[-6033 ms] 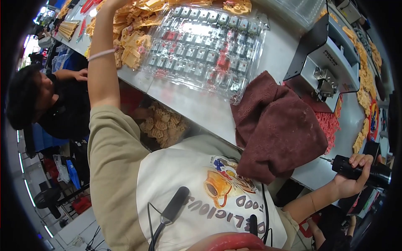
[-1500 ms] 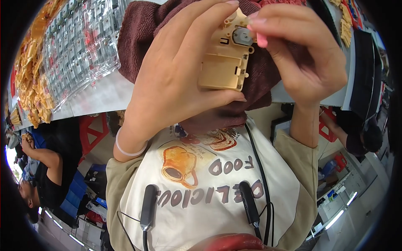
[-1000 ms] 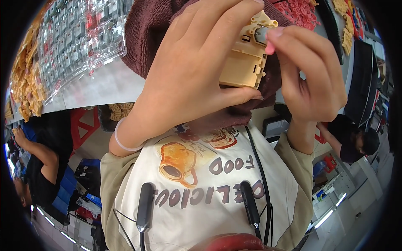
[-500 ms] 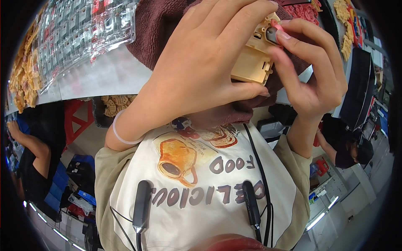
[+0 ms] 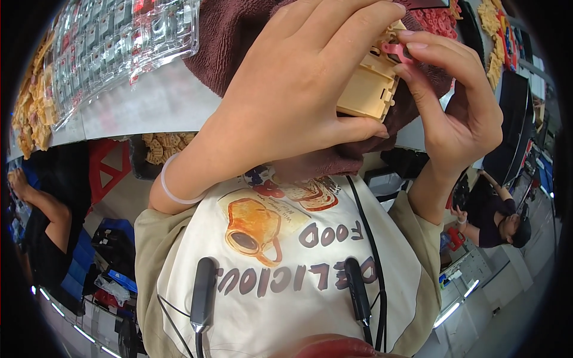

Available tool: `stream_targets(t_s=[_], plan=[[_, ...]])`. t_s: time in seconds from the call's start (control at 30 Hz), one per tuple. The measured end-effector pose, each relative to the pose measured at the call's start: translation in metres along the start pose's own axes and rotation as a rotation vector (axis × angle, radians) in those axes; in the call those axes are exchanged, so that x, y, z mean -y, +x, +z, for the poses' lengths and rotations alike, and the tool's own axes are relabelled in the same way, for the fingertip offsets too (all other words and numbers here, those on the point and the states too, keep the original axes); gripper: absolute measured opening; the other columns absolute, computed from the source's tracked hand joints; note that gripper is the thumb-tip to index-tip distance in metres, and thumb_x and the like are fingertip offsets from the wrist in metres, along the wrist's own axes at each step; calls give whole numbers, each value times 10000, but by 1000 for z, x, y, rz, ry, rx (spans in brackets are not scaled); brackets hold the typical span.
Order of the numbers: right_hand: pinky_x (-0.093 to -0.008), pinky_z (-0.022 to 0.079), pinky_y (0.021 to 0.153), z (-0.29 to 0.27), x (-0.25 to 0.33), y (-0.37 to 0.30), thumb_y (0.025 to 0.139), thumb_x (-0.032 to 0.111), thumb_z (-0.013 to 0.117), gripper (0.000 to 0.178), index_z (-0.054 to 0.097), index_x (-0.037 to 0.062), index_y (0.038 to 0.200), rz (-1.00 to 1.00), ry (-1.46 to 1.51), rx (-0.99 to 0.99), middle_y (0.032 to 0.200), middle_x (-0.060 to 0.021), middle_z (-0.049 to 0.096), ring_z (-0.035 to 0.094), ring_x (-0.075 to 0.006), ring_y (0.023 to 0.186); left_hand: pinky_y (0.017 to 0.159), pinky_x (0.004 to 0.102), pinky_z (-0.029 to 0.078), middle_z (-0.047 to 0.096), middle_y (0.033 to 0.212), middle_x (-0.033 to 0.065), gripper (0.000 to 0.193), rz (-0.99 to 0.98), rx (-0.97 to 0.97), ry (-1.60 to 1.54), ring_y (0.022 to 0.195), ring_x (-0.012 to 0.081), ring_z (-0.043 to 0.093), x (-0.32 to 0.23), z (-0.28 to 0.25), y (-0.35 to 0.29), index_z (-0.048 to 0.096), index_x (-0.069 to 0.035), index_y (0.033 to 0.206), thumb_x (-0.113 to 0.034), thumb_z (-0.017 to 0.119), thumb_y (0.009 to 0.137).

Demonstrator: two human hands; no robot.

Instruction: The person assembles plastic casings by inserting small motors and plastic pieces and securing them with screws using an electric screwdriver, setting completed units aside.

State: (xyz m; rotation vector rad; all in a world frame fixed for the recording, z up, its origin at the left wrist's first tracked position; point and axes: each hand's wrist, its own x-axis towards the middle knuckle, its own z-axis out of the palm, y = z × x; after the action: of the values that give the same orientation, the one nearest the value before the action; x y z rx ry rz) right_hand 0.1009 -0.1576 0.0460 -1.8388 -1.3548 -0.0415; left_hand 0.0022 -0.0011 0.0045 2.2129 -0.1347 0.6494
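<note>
My left hand [image 5: 292,89] is closed around a cream-yellow plastic housing [image 5: 367,94], its thumb along the near edge and fingers over the far side. This hand hides much of the housing. A small pink plastic part [image 5: 396,51] with an eyelet end lies against the housing's right part. Thumb and fingertips of my right hand [image 5: 459,101] pinch the pink part. Beneath both hands lies a crumpled brown towel [image 5: 218,48].
Clear plastic trays [image 5: 128,45] of grey metal parts stand on the white table [image 5: 155,107]. Tan plastic parts [image 5: 36,113] heap at far left; more fill a bin [image 5: 164,146] below the table edge. Pink parts [image 5: 439,21] pile up at far right. People sit at both sides.
Both hands and the housing have shifted slightly right. More of the pink part shows between the right fingertips, and the dark rounded piece beside it is now mostly hidden.
</note>
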Motion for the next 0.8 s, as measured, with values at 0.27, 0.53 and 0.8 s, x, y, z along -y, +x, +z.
stream_targets(t_s=[0.27,0.53,0.8], plan=[[-281,496,837,-4,3,2,709,-162,693,274,643,-76,964,165,80,-4,1056,-161,619,607,-198,986,837,357,470,603,1103,78,410,3,33,23,994,264,574,-4,-5,0,644,-77,1013,-97,786,629],[-221,397,837,-12,-24,-3,710,-124,708,205,626,-54,884,367,390,89,994,-68,560,538,-121,911,830,355,469,607,1087,75,387,-6,62,62,982,261,574,-4,-6,-2,645,-76,999,-89,779,636],[-218,385,840,-7,-26,-11,738,-51,725,237,634,-36,957,289,355,33,1019,-64,569,525,-116,930,822,352,468,611,1071,73,364,57,93,123,971,259,575,-10,-17,5,646,-74,984,-81,772,642]])
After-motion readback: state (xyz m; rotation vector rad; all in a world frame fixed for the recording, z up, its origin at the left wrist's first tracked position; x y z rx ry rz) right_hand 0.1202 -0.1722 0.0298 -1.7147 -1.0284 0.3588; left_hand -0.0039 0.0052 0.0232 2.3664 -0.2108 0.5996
